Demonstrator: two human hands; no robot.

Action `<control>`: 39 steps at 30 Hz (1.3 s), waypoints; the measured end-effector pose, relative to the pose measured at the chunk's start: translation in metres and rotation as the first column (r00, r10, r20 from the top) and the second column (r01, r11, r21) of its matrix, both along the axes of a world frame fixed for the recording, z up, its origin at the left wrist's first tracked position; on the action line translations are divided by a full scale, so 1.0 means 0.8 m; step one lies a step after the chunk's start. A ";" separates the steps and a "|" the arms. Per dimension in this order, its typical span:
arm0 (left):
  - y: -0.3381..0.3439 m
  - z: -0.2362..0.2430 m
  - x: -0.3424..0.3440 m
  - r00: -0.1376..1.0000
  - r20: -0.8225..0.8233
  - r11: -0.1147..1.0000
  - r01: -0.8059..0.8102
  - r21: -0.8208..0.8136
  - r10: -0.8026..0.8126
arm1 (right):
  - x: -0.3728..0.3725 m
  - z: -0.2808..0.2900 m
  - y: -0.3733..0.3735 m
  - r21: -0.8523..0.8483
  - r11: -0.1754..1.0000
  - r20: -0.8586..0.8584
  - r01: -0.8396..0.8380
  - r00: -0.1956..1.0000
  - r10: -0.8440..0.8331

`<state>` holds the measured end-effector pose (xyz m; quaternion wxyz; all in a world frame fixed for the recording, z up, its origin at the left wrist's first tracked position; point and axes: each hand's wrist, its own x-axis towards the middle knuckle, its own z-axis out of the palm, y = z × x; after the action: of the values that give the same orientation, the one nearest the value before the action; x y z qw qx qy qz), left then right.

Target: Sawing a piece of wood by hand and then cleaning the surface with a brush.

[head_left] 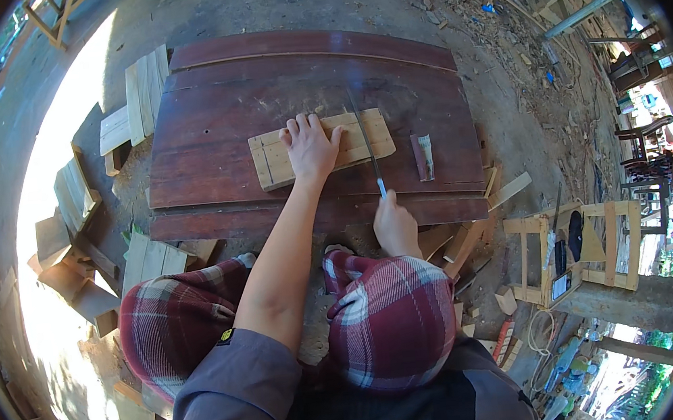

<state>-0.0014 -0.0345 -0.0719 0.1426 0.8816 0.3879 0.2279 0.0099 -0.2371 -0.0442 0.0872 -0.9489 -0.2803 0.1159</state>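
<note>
The left hand (310,146) is pressing flat, fingers spread, on a pale rectangular wooden board (321,148) lying at the centre of the frame on a dark reddish-brown plank counter (216,140). The right hand (395,225) is curling closed around the handle of a narrow-bladed hand saw (369,148), whose blade is crossing the board just right of the left hand. To cut well, the pressing palm likely needs to be bearing down firmly and staying clear of the blade — long, even strokes along the line. A small dark wood block (424,157) is lying to the right.
</note>
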 end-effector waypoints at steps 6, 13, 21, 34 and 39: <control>0.002 0.002 -0.003 1.000 -0.002 1.000 -0.014 -0.028 0.014 | 0.026 0.002 0.026 0.098 0.994 -0.084 -0.042 0.995 0.050; 0.000 0.001 0.002 1.000 -0.023 1.000 -0.021 0.001 0.021 | -0.046 0.014 -0.070 -0.168 0.982 -0.120 0.087 0.987 -0.108; 0.004 -0.001 -0.003 1.000 0.025 1.000 -0.011 0.006 0.011 | -0.026 0.012 -0.031 -0.017 0.999 -0.064 0.050 0.997 -0.051; 0.000 -0.002 -0.001 0.999 0.035 1.000 -0.027 -0.015 0.027 | -0.039 0.025 -0.080 -0.170 0.975 -0.297 0.146 0.935 -0.192; 0.003 -0.002 0.000 0.999 0.021 0.999 -0.032 0.008 0.032 | -0.030 0.017 -0.082 -0.090 0.988 -0.288 0.123 0.947 -0.144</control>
<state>-0.0018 -0.0321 -0.0736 0.1393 0.8736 0.3993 0.2409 -0.0140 -0.3025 -0.0309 0.1019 -0.9405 -0.1949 0.2590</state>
